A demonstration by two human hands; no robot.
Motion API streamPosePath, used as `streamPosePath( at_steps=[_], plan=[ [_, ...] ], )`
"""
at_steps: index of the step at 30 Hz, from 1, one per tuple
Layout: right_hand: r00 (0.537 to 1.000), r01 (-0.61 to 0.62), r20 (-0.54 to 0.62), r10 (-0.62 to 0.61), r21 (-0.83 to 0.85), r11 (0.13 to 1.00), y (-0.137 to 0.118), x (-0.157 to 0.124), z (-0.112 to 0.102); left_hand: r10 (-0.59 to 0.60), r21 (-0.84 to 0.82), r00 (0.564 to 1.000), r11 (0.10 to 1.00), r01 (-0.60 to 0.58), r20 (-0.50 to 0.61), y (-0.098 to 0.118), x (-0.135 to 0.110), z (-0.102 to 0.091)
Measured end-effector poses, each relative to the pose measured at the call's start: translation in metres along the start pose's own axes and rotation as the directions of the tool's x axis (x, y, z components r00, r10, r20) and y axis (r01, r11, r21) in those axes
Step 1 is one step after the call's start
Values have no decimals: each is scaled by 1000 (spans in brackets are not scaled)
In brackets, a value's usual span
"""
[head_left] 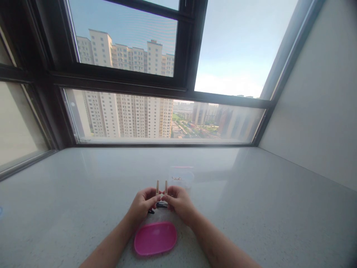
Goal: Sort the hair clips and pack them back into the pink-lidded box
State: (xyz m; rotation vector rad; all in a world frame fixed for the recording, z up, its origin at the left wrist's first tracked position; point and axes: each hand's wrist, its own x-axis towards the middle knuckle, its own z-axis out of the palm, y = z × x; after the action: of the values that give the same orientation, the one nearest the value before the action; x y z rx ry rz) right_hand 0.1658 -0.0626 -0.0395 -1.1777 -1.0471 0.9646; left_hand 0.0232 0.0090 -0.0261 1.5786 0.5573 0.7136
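My left hand (142,204) is closed, thumb and fingers pinching a slim beige clip (157,186) that stands upright. In the same kind of pinch, my right hand (181,204) holds a second slim beige clip (166,185). The two clips are side by side with a narrow gap, and the fingertips of both hands nearly meet. Their lower ends are hidden by my fingers. Under the hands lies a dark, shiny clip-like piece (161,204), and another dark piece (151,211) shows below my left fingers; both are partly covered.
Between my forearms sits a pink oval dish (155,239). Just beyond my right hand is a clear plastic container (187,173) with small light pieces (176,178) in it. The speckled pale countertop (83,208) reaches the window frame (167,145); a white wall (315,104) stands right.
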Motion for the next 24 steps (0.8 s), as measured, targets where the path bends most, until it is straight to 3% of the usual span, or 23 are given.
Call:
streamPosePath(
  at_steps=[24],
  plan=[
    [999,-4,-39,6,52,999,0,1,2,-32,-75,998,997,29,-46,-4,2,-1]
  ],
)
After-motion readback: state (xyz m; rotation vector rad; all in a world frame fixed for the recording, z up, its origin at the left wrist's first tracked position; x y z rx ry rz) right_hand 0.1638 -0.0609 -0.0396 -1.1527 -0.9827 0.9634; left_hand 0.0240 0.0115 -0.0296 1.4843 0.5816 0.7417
